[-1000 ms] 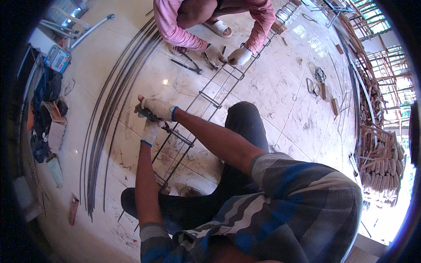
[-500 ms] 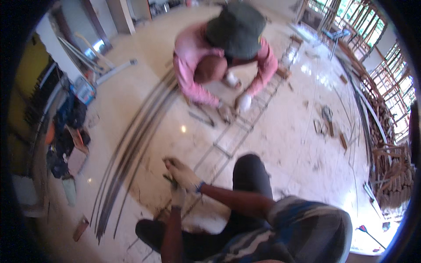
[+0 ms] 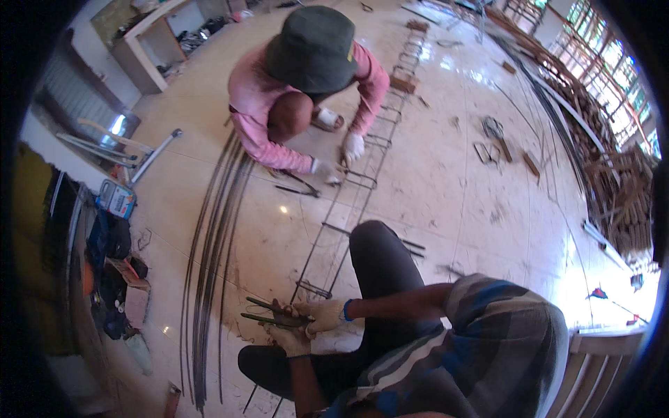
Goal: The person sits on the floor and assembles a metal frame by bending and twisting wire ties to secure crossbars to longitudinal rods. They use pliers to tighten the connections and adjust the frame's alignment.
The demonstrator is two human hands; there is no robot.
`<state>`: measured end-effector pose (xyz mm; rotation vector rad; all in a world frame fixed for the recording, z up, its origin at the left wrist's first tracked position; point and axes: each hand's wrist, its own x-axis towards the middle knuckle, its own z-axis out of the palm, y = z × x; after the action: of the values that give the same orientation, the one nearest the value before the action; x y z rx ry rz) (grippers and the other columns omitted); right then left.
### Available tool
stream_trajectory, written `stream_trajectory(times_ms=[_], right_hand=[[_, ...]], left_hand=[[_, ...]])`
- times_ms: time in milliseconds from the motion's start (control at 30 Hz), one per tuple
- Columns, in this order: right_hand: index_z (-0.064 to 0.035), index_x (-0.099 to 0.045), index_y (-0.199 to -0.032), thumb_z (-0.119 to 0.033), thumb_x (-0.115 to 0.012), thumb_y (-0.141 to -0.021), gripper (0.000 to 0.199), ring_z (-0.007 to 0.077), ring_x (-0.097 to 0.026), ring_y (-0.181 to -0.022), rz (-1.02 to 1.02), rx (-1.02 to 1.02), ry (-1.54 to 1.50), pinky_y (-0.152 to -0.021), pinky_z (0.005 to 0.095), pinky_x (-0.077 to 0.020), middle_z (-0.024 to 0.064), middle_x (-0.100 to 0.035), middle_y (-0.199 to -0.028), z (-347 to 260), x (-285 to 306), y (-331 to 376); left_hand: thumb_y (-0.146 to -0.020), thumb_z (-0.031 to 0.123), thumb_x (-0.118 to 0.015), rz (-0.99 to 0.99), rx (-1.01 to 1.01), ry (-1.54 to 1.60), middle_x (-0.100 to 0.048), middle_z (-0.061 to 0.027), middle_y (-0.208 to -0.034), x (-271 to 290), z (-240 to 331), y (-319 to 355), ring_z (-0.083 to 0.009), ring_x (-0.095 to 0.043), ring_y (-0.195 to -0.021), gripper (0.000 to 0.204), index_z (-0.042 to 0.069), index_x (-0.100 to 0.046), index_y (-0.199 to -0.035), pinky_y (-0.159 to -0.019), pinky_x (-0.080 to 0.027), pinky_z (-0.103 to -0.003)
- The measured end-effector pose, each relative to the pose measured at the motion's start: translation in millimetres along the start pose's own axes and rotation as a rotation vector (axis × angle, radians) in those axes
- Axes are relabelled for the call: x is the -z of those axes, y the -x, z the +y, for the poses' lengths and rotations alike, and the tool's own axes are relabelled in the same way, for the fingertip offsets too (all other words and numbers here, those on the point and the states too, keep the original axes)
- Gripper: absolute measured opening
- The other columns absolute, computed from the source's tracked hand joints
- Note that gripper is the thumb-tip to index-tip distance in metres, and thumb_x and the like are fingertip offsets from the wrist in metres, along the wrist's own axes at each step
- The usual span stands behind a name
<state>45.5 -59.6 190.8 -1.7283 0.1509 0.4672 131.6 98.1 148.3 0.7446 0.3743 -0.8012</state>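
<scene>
My left hand (image 3: 291, 341), in a pale work glove, is closed around pliers (image 3: 261, 319) whose two long dark green handles spread out to the left. Just above it my right hand (image 3: 326, 315), gloved with a blue cuff, has its fingers bent in at the pliers' head; what they pinch is hidden. Both hands are at the near end of a long steel rebar cage (image 3: 327, 226) with rectangular ties, lying on the tiles beside my raised knee. Farther along the cage, a crouching co-worker (image 3: 300, 90) in a pink shirt and dark hat works with gloved hands on a tie.
Long loose rebars (image 3: 212, 279) lie in a bundle to the left. Farther left are a blue-labelled container (image 3: 116, 198) and piled bags and tools. A wood block (image 3: 404, 83) sits under the cage's far part. Wire and wood scraps (image 3: 493, 127) and stacked timber (image 3: 620, 202) are to the right.
My view has shifted, and the co-worker appears farther left. My hands have lowered toward the cage's near end. The pliers' handles now show spread apart to the left.
</scene>
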Motion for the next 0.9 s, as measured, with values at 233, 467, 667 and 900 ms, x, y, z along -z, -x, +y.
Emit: stream_trajectory(times_ms=[233, 467, 667, 900], right_hand=[[-0.0001, -0.051, -0.138, -0.031, -0.079, -0.072, 0.078, 0.0428, -0.063, -0.118, 0.148, 0.007, 0.169, -0.100, 0.0471, -0.0506, 0.0273, -0.063, -0.125, 0.8, -18.2, 1.8], [-0.0035, -0.050, -0.138, -0.030, -0.078, -0.074, 0.075, 0.0421, -0.066, -0.113, 0.101, -0.027, 0.180, -0.094, 0.0476, -0.0530, 0.0266, -0.066, -0.119, 7.9, -13.0, -8.0], [-0.0075, -0.045, -0.148, -0.033, -0.077, -0.075, 0.083, 0.0409, -0.068, -0.109, 0.157, -0.042, 0.178, -0.093, 0.0466, -0.0539, 0.0264, -0.070, -0.114, -6.0, -7.5, 8.4], [-0.0049, -0.062, -0.129, -0.034, -0.070, -0.087, 0.052, 0.0348, -0.074, -0.095, 0.195, -0.213, -0.007, -0.083, 0.0464, -0.0591, 0.0208, -0.074, -0.108, -11.6, -9.1, 21.2]], left_hand=[[-0.107, 0.055, -0.033, 0.216, -0.050, -0.024, -0.068, -0.0099, -0.105, 8.6, -3.2, 8.1, -0.0264, -0.066, -0.092, 0.058, 0.019, -0.055, -0.147, -0.089, -0.058, -0.046], [-0.110, 0.041, -0.043, 0.203, -0.059, -0.199, -0.066, -0.0073, -0.112, 14.5, -10.4, 6.0, -0.0251, -0.066, -0.102, 0.045, 0.022, -0.052, -0.149, -0.095, -0.057, -0.045], [-0.108, 0.044, -0.047, 0.114, 0.042, -0.237, -0.067, -0.0108, -0.116, 28.7, -13.4, -12.0, -0.0278, -0.067, -0.102, 0.046, 0.015, -0.057, -0.142, -0.091, -0.056, -0.046], [-0.100, 0.015, -0.047, 0.185, -0.200, -0.474, -0.065, -0.0195, -0.129, 10.5, -10.4, 22.1, -0.0339, -0.067, -0.111, 0.039, 0.009, -0.054, -0.138, -0.092, -0.059, -0.045]])
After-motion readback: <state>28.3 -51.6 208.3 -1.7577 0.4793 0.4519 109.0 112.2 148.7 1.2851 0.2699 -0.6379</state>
